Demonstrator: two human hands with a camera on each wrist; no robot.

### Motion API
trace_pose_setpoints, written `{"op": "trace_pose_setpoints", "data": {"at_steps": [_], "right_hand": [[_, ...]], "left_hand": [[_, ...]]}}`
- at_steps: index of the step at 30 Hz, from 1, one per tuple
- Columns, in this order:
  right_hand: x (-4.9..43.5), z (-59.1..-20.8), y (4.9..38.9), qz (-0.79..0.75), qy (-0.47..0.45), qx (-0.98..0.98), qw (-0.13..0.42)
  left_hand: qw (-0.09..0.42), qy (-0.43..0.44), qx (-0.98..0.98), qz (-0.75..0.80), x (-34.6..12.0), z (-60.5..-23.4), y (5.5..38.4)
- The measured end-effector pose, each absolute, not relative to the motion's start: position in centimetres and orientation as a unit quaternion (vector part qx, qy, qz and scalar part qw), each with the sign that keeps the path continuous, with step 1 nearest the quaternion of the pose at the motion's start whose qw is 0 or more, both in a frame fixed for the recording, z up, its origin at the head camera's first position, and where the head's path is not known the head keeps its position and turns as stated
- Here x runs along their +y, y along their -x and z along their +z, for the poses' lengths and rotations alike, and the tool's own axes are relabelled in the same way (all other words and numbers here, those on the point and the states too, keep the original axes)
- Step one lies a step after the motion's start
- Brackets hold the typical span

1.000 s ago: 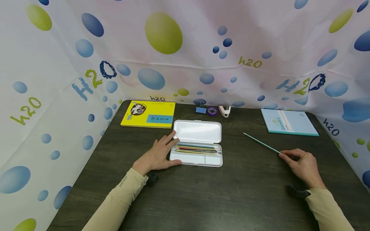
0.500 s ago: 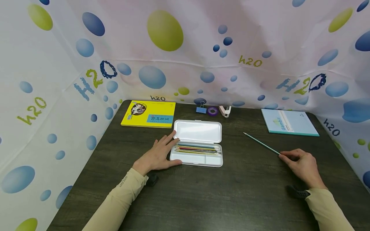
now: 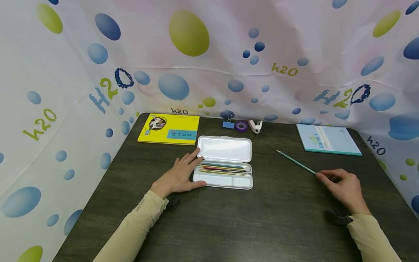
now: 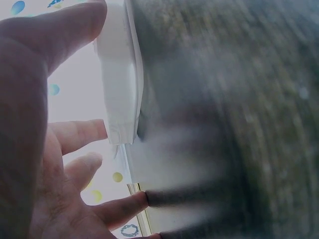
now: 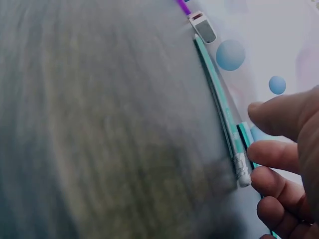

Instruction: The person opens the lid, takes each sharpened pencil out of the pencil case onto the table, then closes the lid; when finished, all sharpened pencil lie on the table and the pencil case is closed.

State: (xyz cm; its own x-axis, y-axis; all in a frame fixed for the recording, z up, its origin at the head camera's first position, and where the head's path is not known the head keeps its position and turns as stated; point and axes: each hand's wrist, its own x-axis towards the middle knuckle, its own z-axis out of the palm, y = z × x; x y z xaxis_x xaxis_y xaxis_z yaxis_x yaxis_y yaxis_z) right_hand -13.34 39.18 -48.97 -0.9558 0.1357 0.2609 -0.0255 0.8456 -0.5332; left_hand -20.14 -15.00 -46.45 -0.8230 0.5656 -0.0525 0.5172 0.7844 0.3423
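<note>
Our right hand (image 3: pixel 343 187) is relaxed, pinching nothing, at the eraser end of the green pencil (image 3: pixel 296 162) lying on the worktop (image 3: pixel 245 225); if we brush it, it could roll. Our left hand (image 3: pixel 180 176), splayed, touches the white case (image 3: pixel 216 180); uneven pressure could skid it, jostling the pencils inside (image 3: pixel 224 169).

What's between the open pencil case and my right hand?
A green pencil by your hand, then bare table up to the case, in the head view.
</note>
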Motion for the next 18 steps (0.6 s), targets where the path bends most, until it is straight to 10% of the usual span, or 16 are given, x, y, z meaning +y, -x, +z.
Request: {"op": "trace_pose_setpoints", "data": {"at_steps": [18], "right_hand": [[31.5, -47.1, 15.5, 0.309, -0.093, -0.935, 0.149]], "left_hand": [[0.080, -0.286, 0.941, 0.162, -15.1, -46.4, 20.2]]}}
